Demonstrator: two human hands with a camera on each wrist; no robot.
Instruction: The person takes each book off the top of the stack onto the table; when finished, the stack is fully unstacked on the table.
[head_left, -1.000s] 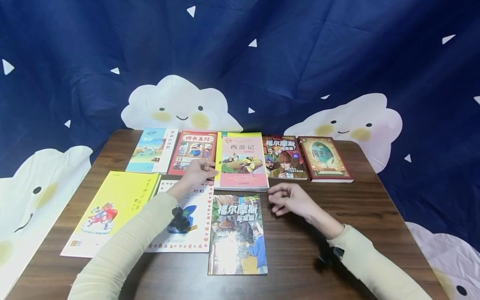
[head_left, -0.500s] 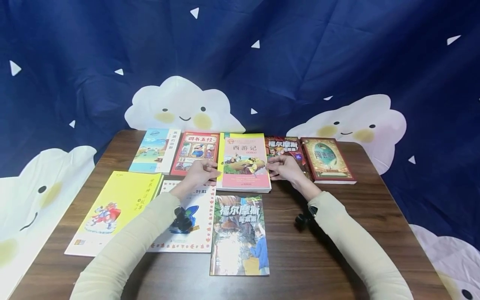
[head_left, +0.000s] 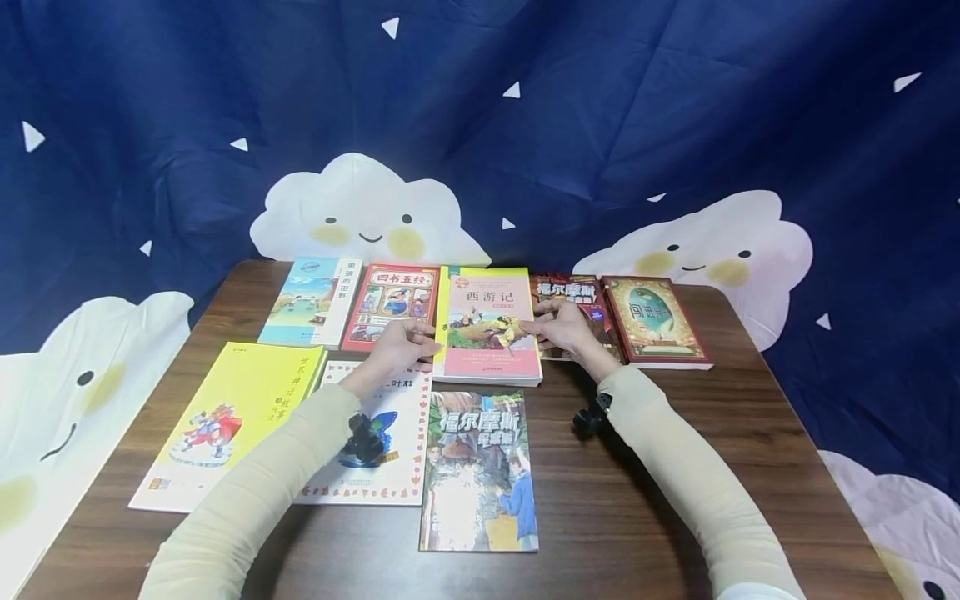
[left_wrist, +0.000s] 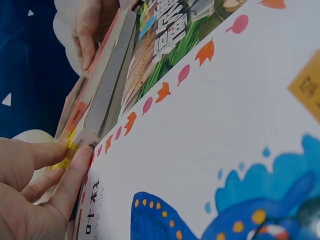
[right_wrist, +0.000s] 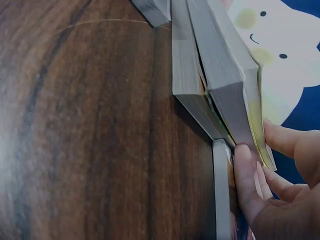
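Note:
A small stack of books [head_left: 491, 329], topped by a pink and yellow cover, lies in the middle of the back row. My left hand [head_left: 397, 358] grips its left edge at the yellow spine, as the left wrist view also shows with fingers [left_wrist: 47, 152] and thumb on it. On the right edge, my right hand [head_left: 564, 329] pinches the upper books, with the thumb [right_wrist: 245, 172] against the page side and fingers over the cover. Under the left forearm lies a white butterfly picture book [head_left: 360, 483], partly hidden. The detective book [head_left: 480, 475] lies just in front of the stack.
To the left of the stack are a red book [head_left: 393, 300] and a blue-white book [head_left: 303, 304]. A dark detective book [head_left: 566, 292] and a green-gold book [head_left: 652, 317] lie to its right. A large yellow book [head_left: 232, 417] rests front left on the wooden table [head_left: 675, 433].
My right hand has moved up and left from beside the stack onto its right edge and taken hold there. The left hand keeps its place on the left edge.

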